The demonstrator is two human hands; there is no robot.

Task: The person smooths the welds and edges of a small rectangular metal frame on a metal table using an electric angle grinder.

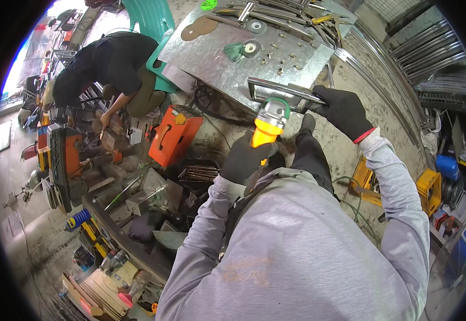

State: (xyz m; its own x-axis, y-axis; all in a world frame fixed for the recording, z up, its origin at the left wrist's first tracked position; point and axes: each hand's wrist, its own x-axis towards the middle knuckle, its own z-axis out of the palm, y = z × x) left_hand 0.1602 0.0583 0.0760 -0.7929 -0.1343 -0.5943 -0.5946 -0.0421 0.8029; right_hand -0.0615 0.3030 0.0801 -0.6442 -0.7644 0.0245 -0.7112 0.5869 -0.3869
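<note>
Black gloves cover both hands. My left hand [246, 157] is wrapped round the body of a yellow angle grinder [267, 129], whose green-rimmed head points up toward the table. My right hand [344, 109] grips one end of a bent metal tube frame [286, 90] at the near edge of the metal-topped table [211, 64]. The grinder's head is close below the frame; whether they touch I cannot tell. On the tabletop lie two grinding wheels [251, 49], a green cloth-like piece [234, 51], brown discs [199, 28] and several small metal fittings [280, 62].
A person in dark clothes [107, 67] bends over at the left, beside a green chair [150, 21]. An orange toolbox [174, 135] stands on the floor left of my left hand. Yellow crates [428, 191] and long metal tubes [383, 69] are at the right.
</note>
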